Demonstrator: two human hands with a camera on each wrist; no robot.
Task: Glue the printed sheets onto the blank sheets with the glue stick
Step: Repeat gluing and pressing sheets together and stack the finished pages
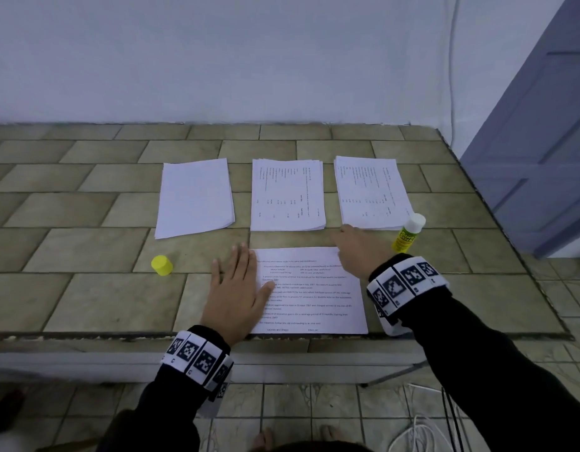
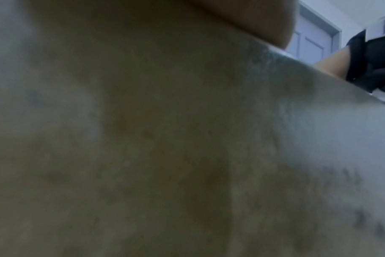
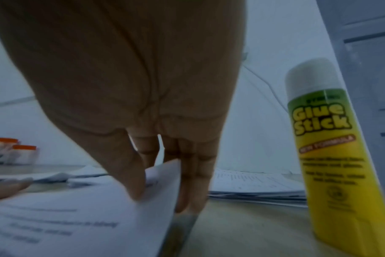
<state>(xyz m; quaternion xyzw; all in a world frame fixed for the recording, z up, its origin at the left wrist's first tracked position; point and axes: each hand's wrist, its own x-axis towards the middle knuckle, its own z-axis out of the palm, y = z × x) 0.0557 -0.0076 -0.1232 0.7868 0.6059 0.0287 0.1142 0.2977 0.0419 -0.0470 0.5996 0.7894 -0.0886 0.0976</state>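
From the head view, a tiled tabletop point(image 1: 86, 298) stands against a pale wall. Along its far part lie three paper piles in a row: a blank pile point(image 1: 194, 198) on the left, a printed pile point(image 1: 287, 194) in the middle and a second printed pile point(image 1: 371, 192) on the right. A single printed sheet point(image 1: 314, 291) lies at the near edge, its text facing the person. The left hand point(image 1: 238, 293) lies flat, fingers straight, on the sheet's left edge, its grip wide and holding nothing. The right hand point(image 1: 358, 247) reaches to the sheet's far right corner. A glue stick point(image 1: 408, 232) stands just right of that hand, its cap off and the white glue showing, close beside the right pile. A yellow cap point(image 1: 162, 265) stands on the tabletop, left of the left hand.

The left wrist view is blurred. It shows mostly the tabletop point(image 2: 143, 156) up close, part of the left hand point(image 2: 264, 19) at the top, a strip of the printed sheet point(image 2: 352, 156) on the right and a dark sleeve point(image 2: 376, 57) at the far right.

In the right wrist view the right hand point(image 3: 143, 87) pinches the corner of the printed sheet point(image 3: 88, 217) between thumb and fingertips point(image 3: 187, 200), a narrow grip with the corner lifted off the tabletop point(image 3: 242, 231). The glue stick point(image 3: 327, 156) stands upright to the right, apart from the hand, with the right printed pile point(image 3: 253, 187) behind it. Two small orange-topped containers point(image 3: 9, 151) stand blurred at the far left.
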